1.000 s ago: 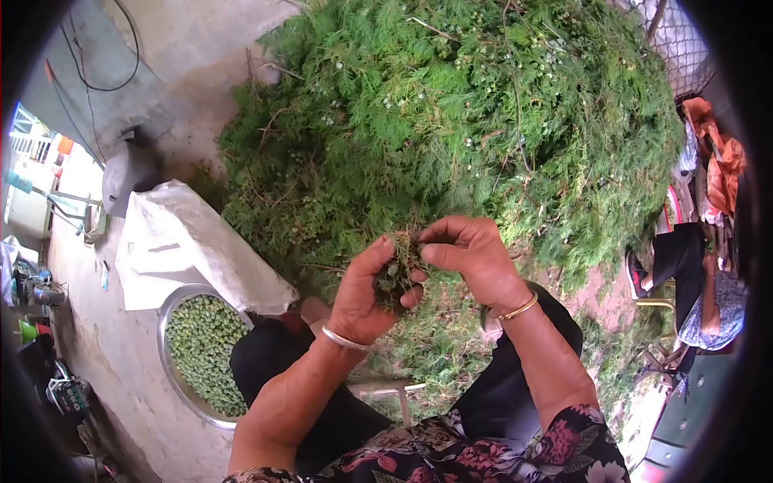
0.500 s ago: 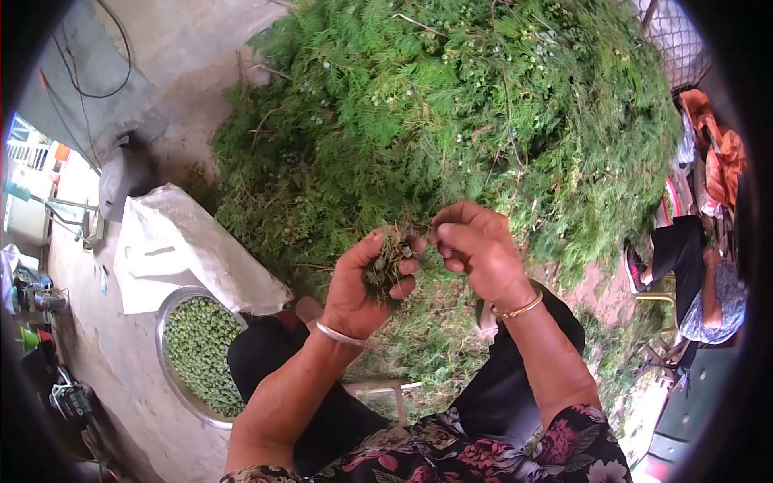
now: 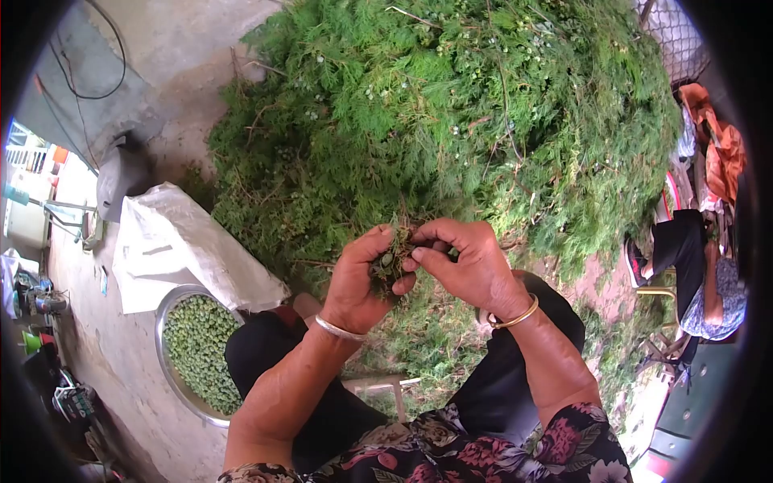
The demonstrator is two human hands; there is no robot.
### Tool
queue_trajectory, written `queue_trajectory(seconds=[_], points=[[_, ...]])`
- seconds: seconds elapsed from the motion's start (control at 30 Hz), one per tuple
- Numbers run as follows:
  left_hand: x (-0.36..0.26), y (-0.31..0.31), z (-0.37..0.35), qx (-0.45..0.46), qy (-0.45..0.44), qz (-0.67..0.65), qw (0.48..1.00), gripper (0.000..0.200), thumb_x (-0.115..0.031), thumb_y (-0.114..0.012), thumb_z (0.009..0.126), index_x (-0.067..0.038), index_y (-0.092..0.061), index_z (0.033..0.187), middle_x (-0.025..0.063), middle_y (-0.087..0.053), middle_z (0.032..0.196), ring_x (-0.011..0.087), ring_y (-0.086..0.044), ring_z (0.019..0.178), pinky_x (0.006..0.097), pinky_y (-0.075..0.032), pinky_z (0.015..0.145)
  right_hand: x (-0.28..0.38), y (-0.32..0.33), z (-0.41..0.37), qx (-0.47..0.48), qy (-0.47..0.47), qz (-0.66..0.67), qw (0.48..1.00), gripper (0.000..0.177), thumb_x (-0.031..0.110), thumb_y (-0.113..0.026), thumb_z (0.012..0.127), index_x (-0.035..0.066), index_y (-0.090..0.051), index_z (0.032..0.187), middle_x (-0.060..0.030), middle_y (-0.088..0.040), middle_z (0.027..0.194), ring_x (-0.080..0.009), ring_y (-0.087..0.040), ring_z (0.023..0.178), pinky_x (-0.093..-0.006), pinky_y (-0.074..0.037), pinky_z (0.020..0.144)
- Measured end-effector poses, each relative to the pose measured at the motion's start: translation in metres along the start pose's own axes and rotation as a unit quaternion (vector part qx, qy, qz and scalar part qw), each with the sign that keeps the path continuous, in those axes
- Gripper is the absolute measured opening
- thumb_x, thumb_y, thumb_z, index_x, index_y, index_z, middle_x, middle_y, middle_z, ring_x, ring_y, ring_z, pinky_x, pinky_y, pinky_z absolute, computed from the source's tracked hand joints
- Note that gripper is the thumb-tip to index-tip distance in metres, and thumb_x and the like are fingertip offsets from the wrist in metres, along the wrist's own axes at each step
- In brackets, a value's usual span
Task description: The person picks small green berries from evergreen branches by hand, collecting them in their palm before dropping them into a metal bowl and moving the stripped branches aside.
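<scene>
While the left hand (image 3: 354, 278) grips partly hidden sprigs (image 3: 388, 272), I cannot tell whether the right hand (image 3: 471, 262) pinches any.

In front, passage is blocked by the green heap (image 3: 451, 113). Toward the metal basin (image 3: 211, 416), the left hand (image 3: 359, 280) is obstructed low by the left knee (image 3: 256, 354); above it, room is left. Between the legs (image 3: 515, 378), passage is perhaps narrowed by a pale frame (image 3: 399, 398).
</scene>
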State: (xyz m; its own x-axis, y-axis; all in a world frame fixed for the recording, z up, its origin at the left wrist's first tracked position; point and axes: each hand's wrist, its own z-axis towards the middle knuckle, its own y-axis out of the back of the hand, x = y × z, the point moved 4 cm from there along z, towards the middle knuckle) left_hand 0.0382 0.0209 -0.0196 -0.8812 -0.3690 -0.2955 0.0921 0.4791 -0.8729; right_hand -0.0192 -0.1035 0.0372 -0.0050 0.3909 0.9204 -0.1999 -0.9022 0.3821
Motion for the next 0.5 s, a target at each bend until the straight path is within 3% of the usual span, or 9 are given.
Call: queue_trajectory(seconds=[0.13, 0.2, 0.3, 0.5], points=[[-0.001, -0.004, -0.001, 0.006, 0.017, -0.021, 1.0, 0.016, -0.018, -0.051, 0.092, -0.004, -0.053, 0.1, 0.0097, -0.06, 0.086, 0.0157, -0.057, 0.069, 0.0251, -0.042, 0.047, -0.002, 0.004, 0.0, -0.039, 0.016, 0.058, 0.997, 0.009, 0.003, -0.063, 0.081, -0.002, -0.063, 0.089, -0.0014, -0.063, 0.068, -0.0059, -0.053, 0.053, -0.0219, -0.041, 0.047], [-0.006, -0.01, -0.003, 0.018, -0.013, 0.019, 1.0, 0.016, -0.016, -0.052, 0.091, -0.003, -0.053, 0.101, 0.0117, -0.061, 0.089, 0.016, -0.056, 0.071, 0.0246, -0.042, 0.048, -0.009, 0.011, -0.001, -0.056, -0.162, 0.314, 0.934, 0.01, 0.004, -0.062, 0.082, -0.002, -0.062, 0.09, 0.0001, -0.059, 0.067, -0.0039, -0.044, 0.051, -0.0193, -0.033, 0.044], [-0.008, -0.009, -0.004, 0.023, -0.017, 0.032, 0.999, 0.015, -0.013, -0.053, 0.09, -0.003, -0.053, 0.101, 0.0135, -0.062, 0.092, 0.0162, -0.055, 0.071, 0.0247, -0.041, 0.049, -0.013, 0.017, 0.0, -0.056, -0.165, 0.391, 0.904, 0.011, 0.004, -0.059, 0.083, -0.003, -0.06, 0.091, -0.0021, -0.059, 0.068, -0.0035, -0.044, 0.052, -0.0182, -0.03, 0.043], [-0.008, -0.005, -0.004, 0.016, -0.019, 0.043, 0.999, 0.014, -0.012, -0.055, 0.09, -0.004, -0.052, 0.101, 0.0149, -0.062, 0.094, 0.0165, -0.054, 0.07, 0.0248, -0.041, 0.049, -0.008, 0.02, -0.001, -0.098, -0.215, 0.381, 0.894, 0.013, 0.007, -0.053, 0.083, -0.002, -0.057, 0.092, -0.0087, -0.059, 0.071, -0.0081, -0.047, 0.052, -0.0182, -0.03, 0.04]])
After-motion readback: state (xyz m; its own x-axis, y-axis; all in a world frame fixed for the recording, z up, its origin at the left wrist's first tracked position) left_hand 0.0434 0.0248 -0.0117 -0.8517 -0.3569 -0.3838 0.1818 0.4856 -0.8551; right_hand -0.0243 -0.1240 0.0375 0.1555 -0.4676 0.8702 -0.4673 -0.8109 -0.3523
